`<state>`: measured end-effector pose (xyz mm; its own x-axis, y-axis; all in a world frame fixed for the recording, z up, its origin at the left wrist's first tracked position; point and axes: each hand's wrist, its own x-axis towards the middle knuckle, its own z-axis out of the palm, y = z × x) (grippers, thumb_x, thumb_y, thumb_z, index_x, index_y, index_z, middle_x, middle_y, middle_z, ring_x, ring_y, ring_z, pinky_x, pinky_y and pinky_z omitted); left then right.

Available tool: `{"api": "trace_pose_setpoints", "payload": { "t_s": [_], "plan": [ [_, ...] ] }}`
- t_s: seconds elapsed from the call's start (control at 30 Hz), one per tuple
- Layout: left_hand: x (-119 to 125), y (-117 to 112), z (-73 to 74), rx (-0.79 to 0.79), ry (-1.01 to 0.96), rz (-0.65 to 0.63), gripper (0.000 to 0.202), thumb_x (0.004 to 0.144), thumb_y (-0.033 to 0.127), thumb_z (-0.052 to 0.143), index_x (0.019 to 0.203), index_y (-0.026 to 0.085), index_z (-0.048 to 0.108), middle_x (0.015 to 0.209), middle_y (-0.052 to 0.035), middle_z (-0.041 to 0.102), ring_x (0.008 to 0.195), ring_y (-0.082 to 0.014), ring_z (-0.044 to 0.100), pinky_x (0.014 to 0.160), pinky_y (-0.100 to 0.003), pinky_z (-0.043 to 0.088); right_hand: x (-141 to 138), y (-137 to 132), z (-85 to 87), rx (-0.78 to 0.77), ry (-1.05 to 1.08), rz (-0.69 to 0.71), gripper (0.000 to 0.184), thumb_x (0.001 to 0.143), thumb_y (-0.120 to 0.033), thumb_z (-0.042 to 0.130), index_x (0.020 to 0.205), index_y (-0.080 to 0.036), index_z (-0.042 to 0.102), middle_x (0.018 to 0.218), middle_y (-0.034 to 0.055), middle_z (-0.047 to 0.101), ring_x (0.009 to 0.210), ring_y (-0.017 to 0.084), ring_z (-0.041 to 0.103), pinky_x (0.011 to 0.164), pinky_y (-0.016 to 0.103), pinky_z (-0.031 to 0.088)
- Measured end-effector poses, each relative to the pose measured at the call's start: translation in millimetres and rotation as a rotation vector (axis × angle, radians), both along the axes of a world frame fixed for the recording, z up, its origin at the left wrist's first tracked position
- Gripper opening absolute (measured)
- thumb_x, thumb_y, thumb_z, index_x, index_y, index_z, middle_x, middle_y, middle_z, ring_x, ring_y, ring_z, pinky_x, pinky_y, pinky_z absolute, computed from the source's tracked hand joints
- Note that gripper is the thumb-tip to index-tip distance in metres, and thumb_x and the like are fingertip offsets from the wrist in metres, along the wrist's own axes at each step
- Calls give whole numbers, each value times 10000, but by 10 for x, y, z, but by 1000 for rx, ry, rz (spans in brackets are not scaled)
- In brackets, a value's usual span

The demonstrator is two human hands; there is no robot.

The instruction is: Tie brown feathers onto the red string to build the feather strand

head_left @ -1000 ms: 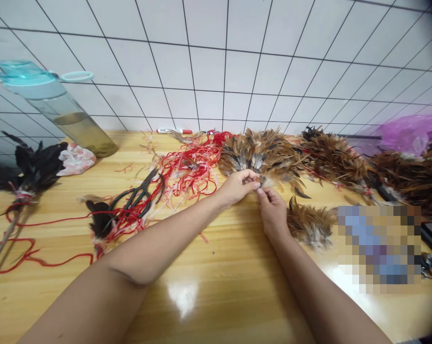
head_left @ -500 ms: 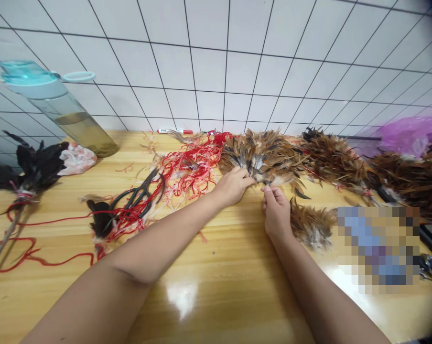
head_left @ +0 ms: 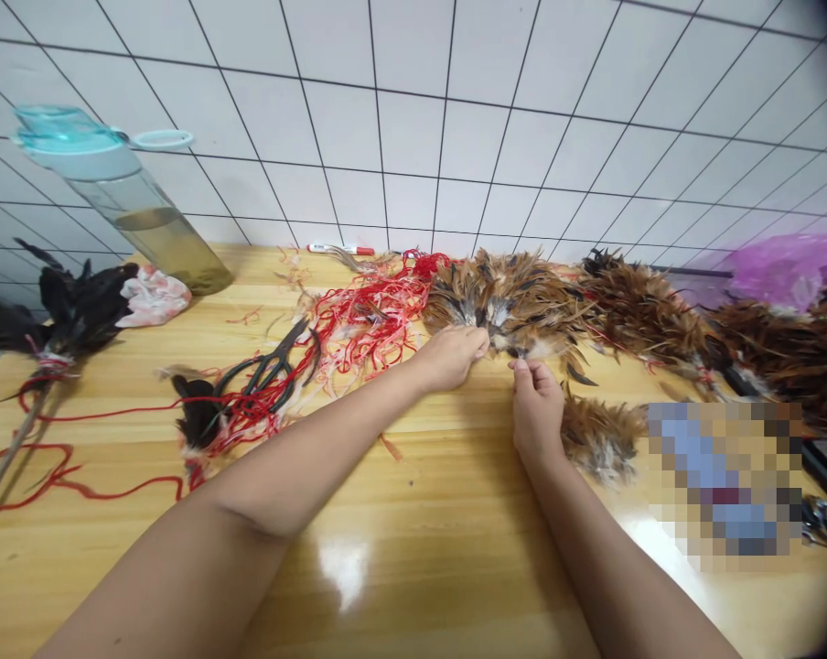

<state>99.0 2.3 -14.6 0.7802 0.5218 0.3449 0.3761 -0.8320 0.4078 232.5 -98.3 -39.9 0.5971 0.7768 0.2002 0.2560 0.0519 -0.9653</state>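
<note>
A fan-shaped bunch of brown and black feathers (head_left: pixel 506 297) lies at the back middle of the wooden table (head_left: pixel 413 513). My left hand (head_left: pixel 451 355) is closed in a pinch at the lower edge of that bunch. My right hand (head_left: pixel 535 407) is a little to the right, its fingers pinched at the quill ends of the same feathers. A small loose clump of brown feathers (head_left: pixel 602 437) lies just right of my right wrist.
Tangled red and white string (head_left: pixel 365 325) and black scissors (head_left: pixel 266 371) lie left of the hands. A clear bottle with a teal lid (head_left: pixel 129 197) leans at the back left by black feathers (head_left: pixel 77 307). More brown feathers (head_left: pixel 660 311) and a purple bag (head_left: pixel 790 265) fill the right.
Both hands have drawn slightly apart at the base of the feather bunch; the right hand has slid a little right and down. The view has shifted slightly.
</note>
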Motion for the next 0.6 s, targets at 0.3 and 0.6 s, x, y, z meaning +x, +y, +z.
{"api": "trace_pose_setpoints", "payload": {
  "t_s": [0.3,0.6],
  "plan": [
    [-9,-56,51,277,6,-46,240,974,242,338,966,160,563,901,-82,576,843,-187,505,740,-295,371,27,8,-18,-107,-87,-25,295,781,-446,578,749,-170,674,648,12,621,633,161,499,659,295,387],
    [10,-138,144,421,60,-49,295,981,228,297,912,140,570,851,-93,557,839,-198,500,762,-325,372,20,13,11,-129,-175,14,284,738,-445,602,720,-177,691,650,26,651,636,177,512,662,304,385]
  ]
}}
